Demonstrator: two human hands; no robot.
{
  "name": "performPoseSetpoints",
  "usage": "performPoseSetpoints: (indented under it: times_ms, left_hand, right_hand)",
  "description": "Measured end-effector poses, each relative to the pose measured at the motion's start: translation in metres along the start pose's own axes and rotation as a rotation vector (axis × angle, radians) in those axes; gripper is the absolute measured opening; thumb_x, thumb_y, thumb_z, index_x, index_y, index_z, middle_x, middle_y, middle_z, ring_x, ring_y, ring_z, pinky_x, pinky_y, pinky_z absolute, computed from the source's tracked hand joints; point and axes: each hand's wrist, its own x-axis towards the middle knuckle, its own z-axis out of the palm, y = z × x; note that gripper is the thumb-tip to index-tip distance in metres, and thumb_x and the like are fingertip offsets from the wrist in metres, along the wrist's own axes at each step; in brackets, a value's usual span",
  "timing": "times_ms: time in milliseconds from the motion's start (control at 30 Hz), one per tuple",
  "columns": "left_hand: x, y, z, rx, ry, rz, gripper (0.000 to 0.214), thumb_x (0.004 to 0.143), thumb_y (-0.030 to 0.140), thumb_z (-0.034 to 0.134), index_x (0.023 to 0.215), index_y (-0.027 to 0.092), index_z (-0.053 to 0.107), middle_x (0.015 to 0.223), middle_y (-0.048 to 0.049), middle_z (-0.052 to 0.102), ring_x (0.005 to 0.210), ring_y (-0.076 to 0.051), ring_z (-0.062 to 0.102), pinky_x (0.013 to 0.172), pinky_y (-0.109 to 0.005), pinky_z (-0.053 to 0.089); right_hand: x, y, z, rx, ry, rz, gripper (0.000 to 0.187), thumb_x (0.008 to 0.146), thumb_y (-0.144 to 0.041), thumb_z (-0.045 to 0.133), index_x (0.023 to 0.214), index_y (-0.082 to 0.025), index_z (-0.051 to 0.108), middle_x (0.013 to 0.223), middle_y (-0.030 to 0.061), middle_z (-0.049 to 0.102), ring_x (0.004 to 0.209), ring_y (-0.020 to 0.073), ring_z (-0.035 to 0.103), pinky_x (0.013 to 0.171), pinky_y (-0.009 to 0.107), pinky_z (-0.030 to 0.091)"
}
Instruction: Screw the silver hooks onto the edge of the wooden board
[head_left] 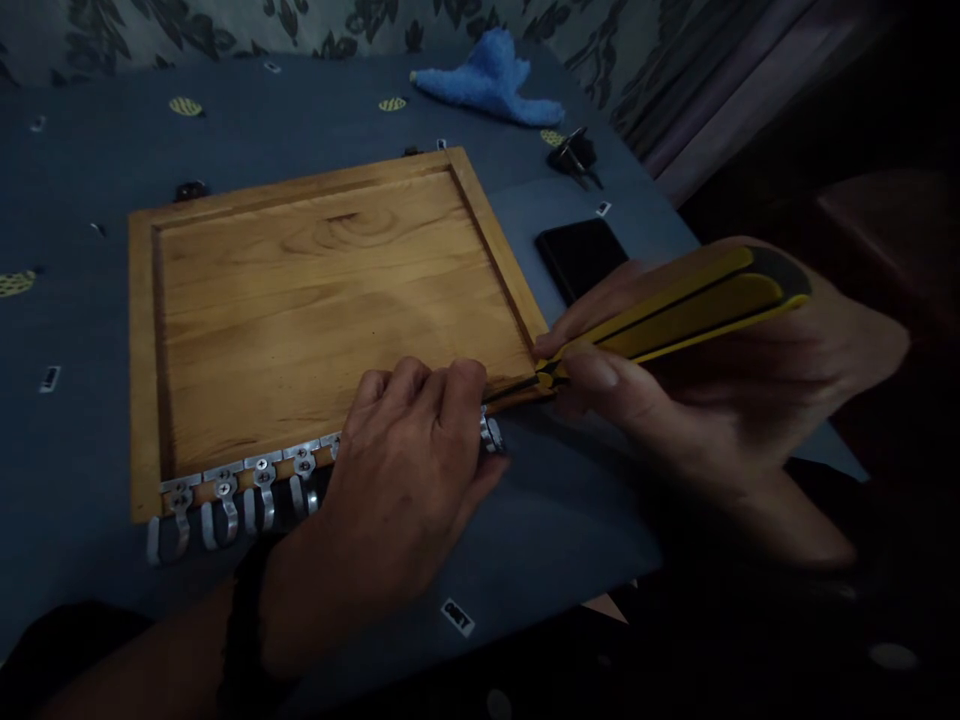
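A wooden panel (337, 290) with a raised frame lies flat on the table. Metal hooks (262, 485) are screwed in a row along its near edge. My left hand (409, 470) is closed over that edge, fingers curled on the wood and thumb underneath, hiding some of the hooks. One more hook (491, 432) shows just right of it. In my closed right hand (697, 400) is a screwdriver (675, 315) with a yellow and black handle. Its thin dark shaft points left along the near edge toward my left fingertips, which hide the tip.
The table (75, 300) has a blue patterned cover. At the back lies a blue cloth (491, 80). Beyond the panel's right side are a black flat object (581, 255) and a dark metal item (574, 157). A small dark piece (191, 190) touches the panel's far edge.
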Motion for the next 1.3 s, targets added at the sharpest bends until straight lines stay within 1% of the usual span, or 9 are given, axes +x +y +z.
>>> performPoseSetpoints:
  times_ms: [133,300,567,733,867,933,1033,1200,1300]
  left_hand:
    - [-0.001,0.001,0.000,0.010,-0.013,-0.013,0.033,0.087,0.029,0.067,0.107,0.020,0.043,0.102,-0.0055,0.065,0.093,-0.025,0.056,0.080,-0.040,0.041]
    - [0.000,0.001,0.000,0.013,-0.026,-0.021,0.032,0.088,0.030,0.065,0.109,0.020,0.043,0.102,-0.0054,0.065,0.095,-0.025,0.056,0.081,-0.041,0.041]
    - [0.001,0.001,0.000,0.007,-0.010,-0.017,0.029,0.086,0.027,0.065,0.105,0.021,0.043,0.096,-0.0042,0.064,0.092,-0.025,0.056,0.079,-0.041,0.041]
    - [0.000,0.001,-0.001,-0.012,-0.019,-0.026,0.031,0.085,0.029,0.067,0.106,0.021,0.045,0.101,-0.0057,0.066,0.095,-0.027,0.056,0.080,-0.042,0.042]
    - [0.001,0.001,-0.001,-0.030,-0.010,-0.013,0.032,0.084,0.030,0.069,0.104,0.020,0.045,0.102,-0.0063,0.067,0.094,-0.026,0.057,0.080,-0.042,0.043]
    - [0.001,0.001,0.000,-0.003,-0.006,-0.015,0.031,0.085,0.029,0.068,0.104,0.021,0.045,0.103,-0.0061,0.067,0.093,-0.026,0.057,0.080,-0.041,0.043]
    - [0.000,0.002,0.000,0.027,0.002,-0.015,0.031,0.085,0.027,0.068,0.102,0.021,0.044,0.104,-0.0063,0.067,0.092,-0.025,0.057,0.079,-0.039,0.043]
    - [-0.001,0.001,0.000,0.041,-0.001,-0.012,0.031,0.084,0.028,0.069,0.100,0.021,0.043,0.106,-0.0073,0.066,0.091,-0.025,0.057,0.077,-0.039,0.043]
    - [0.000,0.001,-0.001,0.038,0.000,-0.012,0.031,0.084,0.028,0.069,0.102,0.021,0.043,0.106,-0.0071,0.066,0.092,-0.025,0.057,0.078,-0.039,0.042]
  right_hand:
    - [0.001,-0.008,-0.004,0.012,-0.064,0.028,0.023,0.073,-0.014,0.081,0.064,-0.024,0.062,0.067,-0.0010,0.065,0.061,0.0167,0.067,0.047,0.028,0.052]
    - [0.000,-0.008,-0.002,0.017,-0.038,0.069,0.022,0.071,-0.020,0.084,0.065,-0.024,0.063,0.064,-0.0008,0.065,0.059,0.0209,0.067,0.043,0.032,0.049]
    - [-0.003,0.001,0.000,-0.033,0.002,0.027,0.024,0.077,-0.025,0.077,0.063,-0.026,0.058,0.065,-0.0030,0.064,0.057,0.0183,0.065,0.044,0.032,0.047]
    - [-0.007,-0.003,-0.010,-0.046,-0.022,-0.053,0.011,0.077,-0.022,0.074,0.070,-0.027,0.066,0.067,-0.0011,0.067,0.052,0.0165,0.063,0.039,0.031,0.045]
    - [-0.018,-0.006,-0.017,-0.112,0.143,0.135,0.018,0.080,-0.024,0.071,0.062,-0.026,0.067,0.063,0.0015,0.065,0.046,0.0155,0.058,0.035,0.033,0.042]
    - [-0.022,-0.003,-0.014,-0.072,0.178,0.079,0.016,0.078,-0.021,0.073,0.063,-0.024,0.067,0.062,0.0020,0.065,0.046,0.0157,0.059,0.035,0.032,0.044]
    - [-0.024,0.004,-0.008,-0.020,0.210,-0.043,0.027,0.076,-0.015,0.074,0.055,-0.024,0.059,0.060,0.0013,0.064,0.049,0.0164,0.063,0.037,0.031,0.047]
    - [-0.024,0.004,-0.007,-0.039,0.190,-0.027,0.025,0.079,-0.016,0.073,0.058,-0.027,0.063,0.062,0.0010,0.066,0.053,0.0181,0.065,0.041,0.033,0.054]
    - [-0.025,0.002,-0.009,-0.099,0.081,0.064,0.028,0.079,-0.015,0.073,0.056,-0.027,0.062,0.063,0.0015,0.067,0.058,0.0187,0.067,0.044,0.033,0.055]
